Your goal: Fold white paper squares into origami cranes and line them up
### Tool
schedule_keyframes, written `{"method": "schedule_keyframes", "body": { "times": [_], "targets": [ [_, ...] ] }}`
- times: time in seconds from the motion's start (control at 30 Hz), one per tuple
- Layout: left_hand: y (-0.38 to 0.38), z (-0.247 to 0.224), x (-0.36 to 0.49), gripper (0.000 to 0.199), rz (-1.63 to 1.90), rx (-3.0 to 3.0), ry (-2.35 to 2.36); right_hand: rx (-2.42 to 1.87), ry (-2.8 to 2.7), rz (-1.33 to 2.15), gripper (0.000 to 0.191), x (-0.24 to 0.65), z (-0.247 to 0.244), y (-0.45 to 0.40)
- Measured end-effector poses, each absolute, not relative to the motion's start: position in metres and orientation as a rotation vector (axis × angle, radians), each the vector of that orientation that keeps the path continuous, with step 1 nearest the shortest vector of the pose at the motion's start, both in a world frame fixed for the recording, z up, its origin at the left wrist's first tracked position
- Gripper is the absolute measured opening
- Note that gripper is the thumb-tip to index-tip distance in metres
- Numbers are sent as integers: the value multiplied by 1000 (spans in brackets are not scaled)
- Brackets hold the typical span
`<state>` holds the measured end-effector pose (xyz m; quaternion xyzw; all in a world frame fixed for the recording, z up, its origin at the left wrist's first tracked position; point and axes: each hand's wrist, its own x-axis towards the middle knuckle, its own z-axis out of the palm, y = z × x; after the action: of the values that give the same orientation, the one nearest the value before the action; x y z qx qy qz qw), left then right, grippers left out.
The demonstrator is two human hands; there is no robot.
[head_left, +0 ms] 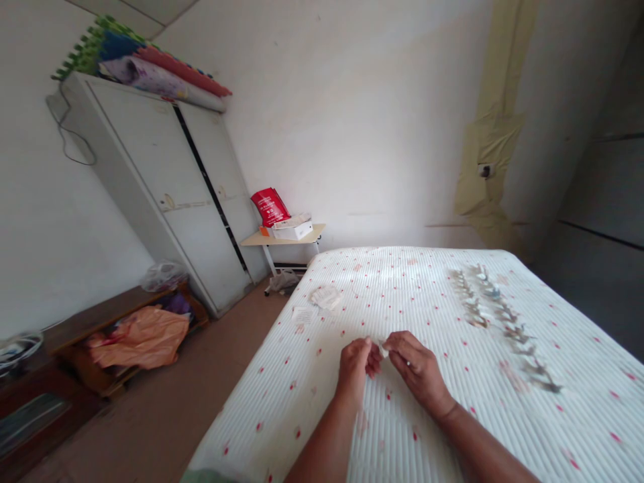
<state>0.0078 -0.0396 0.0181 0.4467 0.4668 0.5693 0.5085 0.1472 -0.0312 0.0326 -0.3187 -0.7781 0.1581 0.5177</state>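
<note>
Over the middle of the bed, my left hand (357,362) and my right hand (413,365) are close together with fingers pinched. Between their fingertips is a small pale piece of folded paper (383,349), mostly hidden by the fingers. To the right on the bed, several small folded paper figures, which look like paper cranes (518,333), stand in two rows. A loose pile of printed paper pieces (325,296) lies left of my hands, with a flat square sheet (304,315) beside it.
A white quilted bed cover (402,443) with red dots lies under everything. Behind its far left corner stands a small table (246,241) with a red bag (270,206) and a white box (294,230). A grey cabinet (151,168) and a low wooden shelf (65,342) stand left.
</note>
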Motion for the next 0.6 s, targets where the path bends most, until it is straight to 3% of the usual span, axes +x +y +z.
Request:
{"method": "schedule_keyframes", "body": {
  "times": [0.1, 0.6],
  "targets": [
    [-40, 20, 9, 44, 1344, 1077, 1097, -743, -1896, 370, 19, 146, 32, -32],
    [-37, 14, 4, 10, 1367, 882, 1108, -769, -2177, 183, 28, 143, 25, -33]
  ]
}}
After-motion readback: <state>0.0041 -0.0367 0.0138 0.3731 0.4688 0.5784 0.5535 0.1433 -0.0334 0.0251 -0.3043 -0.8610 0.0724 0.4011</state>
